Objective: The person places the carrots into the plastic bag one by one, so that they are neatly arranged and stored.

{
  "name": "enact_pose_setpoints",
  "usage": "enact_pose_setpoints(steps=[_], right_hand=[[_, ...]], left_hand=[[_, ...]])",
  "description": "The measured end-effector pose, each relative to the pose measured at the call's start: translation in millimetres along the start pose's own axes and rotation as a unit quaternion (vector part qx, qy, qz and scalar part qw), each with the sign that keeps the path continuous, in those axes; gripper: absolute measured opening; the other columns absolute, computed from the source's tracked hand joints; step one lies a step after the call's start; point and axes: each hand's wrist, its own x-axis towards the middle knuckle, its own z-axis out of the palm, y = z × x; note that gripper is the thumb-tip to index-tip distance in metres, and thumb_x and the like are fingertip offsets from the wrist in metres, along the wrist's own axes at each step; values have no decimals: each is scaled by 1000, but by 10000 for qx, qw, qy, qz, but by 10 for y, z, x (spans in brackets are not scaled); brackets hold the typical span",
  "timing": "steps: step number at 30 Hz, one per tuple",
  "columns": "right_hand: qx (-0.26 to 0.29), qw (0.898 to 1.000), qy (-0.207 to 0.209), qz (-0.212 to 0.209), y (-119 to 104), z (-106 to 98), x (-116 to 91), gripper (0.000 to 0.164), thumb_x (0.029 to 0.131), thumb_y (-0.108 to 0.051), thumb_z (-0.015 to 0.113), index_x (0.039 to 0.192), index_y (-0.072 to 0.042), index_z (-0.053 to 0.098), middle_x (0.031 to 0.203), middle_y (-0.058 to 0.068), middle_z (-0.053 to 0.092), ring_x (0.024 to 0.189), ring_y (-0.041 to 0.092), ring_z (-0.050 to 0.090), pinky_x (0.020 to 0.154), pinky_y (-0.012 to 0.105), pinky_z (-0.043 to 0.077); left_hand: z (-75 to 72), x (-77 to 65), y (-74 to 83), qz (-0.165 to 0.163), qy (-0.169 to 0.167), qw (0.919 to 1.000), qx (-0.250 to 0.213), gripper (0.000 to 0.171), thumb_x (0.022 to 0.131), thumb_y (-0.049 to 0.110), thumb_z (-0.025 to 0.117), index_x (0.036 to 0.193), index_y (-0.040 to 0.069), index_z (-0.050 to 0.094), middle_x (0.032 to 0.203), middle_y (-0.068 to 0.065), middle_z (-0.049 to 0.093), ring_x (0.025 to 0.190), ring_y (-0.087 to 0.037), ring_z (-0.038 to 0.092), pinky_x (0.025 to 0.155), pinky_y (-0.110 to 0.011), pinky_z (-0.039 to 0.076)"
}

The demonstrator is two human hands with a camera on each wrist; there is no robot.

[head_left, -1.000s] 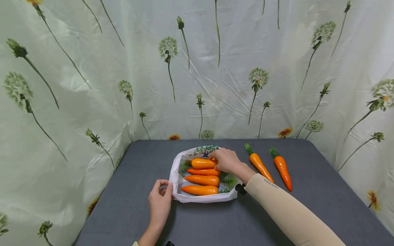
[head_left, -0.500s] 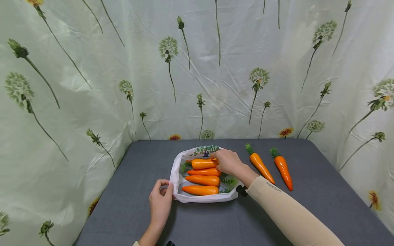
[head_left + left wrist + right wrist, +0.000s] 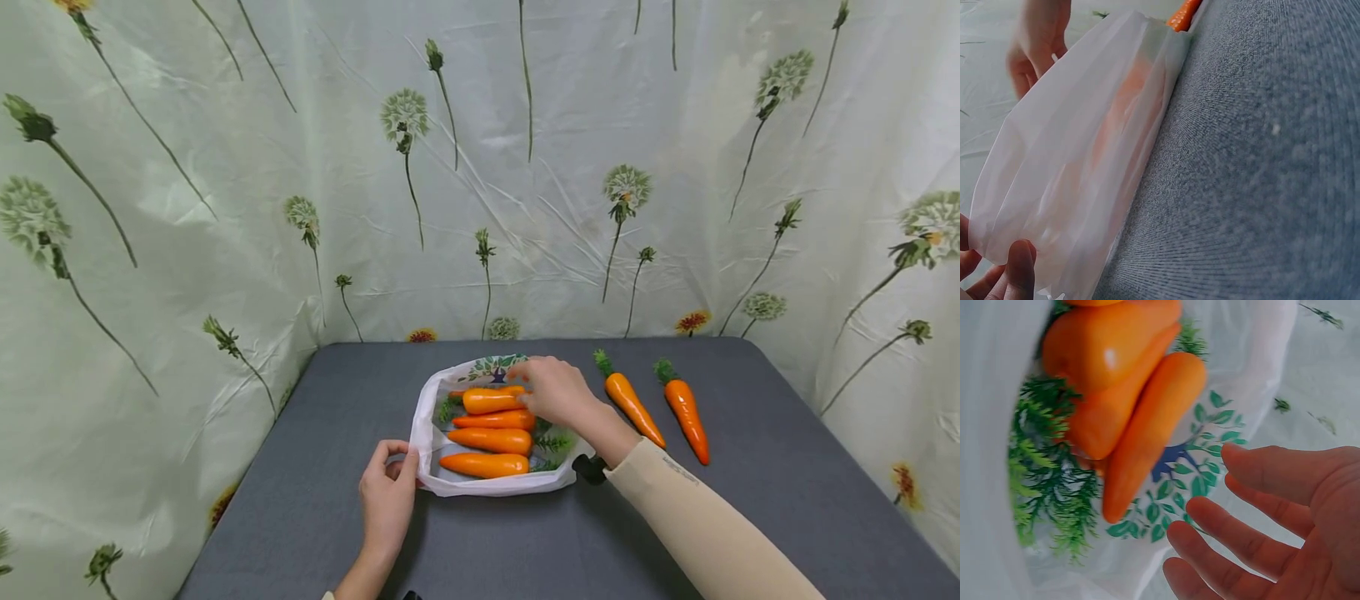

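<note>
A white plastic bag (image 3: 423,433) with a printed tree lies with its mouth spread on the table. Several orange toy carrots (image 3: 490,440) with green tops lie side by side inside it. My left hand (image 3: 388,496) pinches the bag's left rim between thumb and fingers; the left wrist view shows the thumb (image 3: 1020,269) against the thin plastic. Over the bag's right rear part is my right hand (image 3: 557,390), its fingers spread and holding nothing. In the right wrist view these fingers (image 3: 1235,531) are apart from the rearmost carrot (image 3: 1154,431).
Right of the bag, two more carrots, one orange (image 3: 634,408) and one redder (image 3: 687,421), lie on the dark grey table (image 3: 510,550). A dandelion-printed curtain (image 3: 555,208) hangs behind and beside the table.
My right hand has let go of the rearmost carrot in the bag, its fingers parting and rising slightly. My left hand keeps its hold on the bag's rim.
</note>
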Motion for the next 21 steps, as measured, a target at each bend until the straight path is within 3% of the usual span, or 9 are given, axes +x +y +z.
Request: enact_pose_setpoints(steps=[8,10,16,21], right_hand=[[310,9986,417,127,-19,-130,-164,37,90,-19,75,126,-27,70,116,3,67,51,15,49,43,28,34],[363,9976,583,122,-6,-157,-211,38,90,-20,76,127,-26,70,116,3,67,56,15,52,44,28,37],[551,9924,1098,105,112,-209,-368,38,90,-21,77,127,-21,70,115,6,67,92,22,64,61,34,51],[754,9862,1451,265,258,-199,-500,38,90,-21,77,128,-19,69,114,7,68,89,24,62,60,37,50]], left_hand=[[4,1,-16,64,59,10000,26,7,94,11,70,97,9,64,65,-7,62,57,-34,62,47,-24,43],[3,4,-19,76,62,9999,26,7,94,11,70,97,9,64,65,-7,62,57,-34,62,47,-24,44],[6,9,-14,99,50,9999,-27,7,95,11,70,98,8,64,68,-9,63,57,-32,62,49,-24,46],[1,8,-14,142,32,9999,-76,7,95,12,70,98,8,64,70,-9,63,56,-28,62,49,-24,47]])
